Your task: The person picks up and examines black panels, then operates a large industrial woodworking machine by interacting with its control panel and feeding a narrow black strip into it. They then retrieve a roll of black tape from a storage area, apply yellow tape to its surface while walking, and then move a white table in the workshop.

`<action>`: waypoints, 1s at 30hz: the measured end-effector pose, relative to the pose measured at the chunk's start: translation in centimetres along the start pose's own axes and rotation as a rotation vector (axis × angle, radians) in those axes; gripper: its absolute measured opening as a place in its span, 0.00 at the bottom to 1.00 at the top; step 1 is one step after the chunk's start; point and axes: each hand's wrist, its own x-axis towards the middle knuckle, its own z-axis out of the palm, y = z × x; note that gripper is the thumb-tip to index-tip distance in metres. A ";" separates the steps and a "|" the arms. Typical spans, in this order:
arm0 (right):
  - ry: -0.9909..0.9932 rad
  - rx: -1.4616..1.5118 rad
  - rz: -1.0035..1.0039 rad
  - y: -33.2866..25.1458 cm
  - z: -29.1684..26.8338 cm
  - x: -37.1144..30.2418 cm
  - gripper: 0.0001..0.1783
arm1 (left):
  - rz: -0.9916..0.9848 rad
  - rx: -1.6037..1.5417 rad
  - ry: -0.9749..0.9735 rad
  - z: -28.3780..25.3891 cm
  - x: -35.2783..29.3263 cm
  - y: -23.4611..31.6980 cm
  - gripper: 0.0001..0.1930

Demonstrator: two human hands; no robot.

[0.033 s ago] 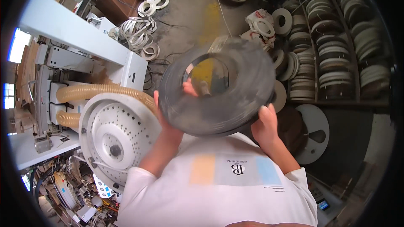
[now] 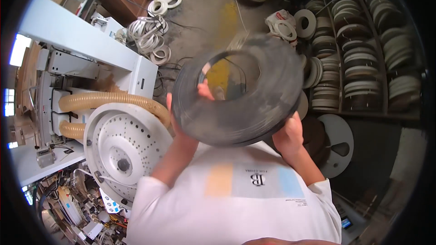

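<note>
L hand (image 2: 179,129) pinches 1 blk coil (image 2: 220,123), fingertips thru its hole; R hand (image 2: 289,135) clasps its opp. rim. Coil = flat ring, partly blurred, held up to rt of 1 round white perforated disc (image 2: 131,131); 2 ribbed tan hoses (image 2: 106,98) just beyond disc.

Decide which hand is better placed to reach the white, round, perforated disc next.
Left, probably. The left hand is nearer the white, round, perforated disc, on that side. The right hand is at the right edge of the black, ring-shaped coil. Both hold the coil, though, so neither looks free.
</note>
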 end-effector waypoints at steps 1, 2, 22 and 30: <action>-0.054 0.036 -0.022 -0.5 -1.3 2.2 0.43 | -0.093 -0.128 -0.078 0.6 3.3 0.2 0.47; -0.019 0.088 0.013 -0.9 -3.0 4.4 0.46 | -0.184 -0.258 -0.158 1.6 6.4 0.2 0.48; -0.213 -0.391 -0.040 -18.7 -21.7 56.7 0.56 | -0.245 -0.124 -0.113 22.1 57.3 -1.4 0.39; -0.336 -0.235 0.039 -21.1 -25.4 80.9 0.56 | -0.010 -0.323 -0.078 28.4 73.2 1.6 0.51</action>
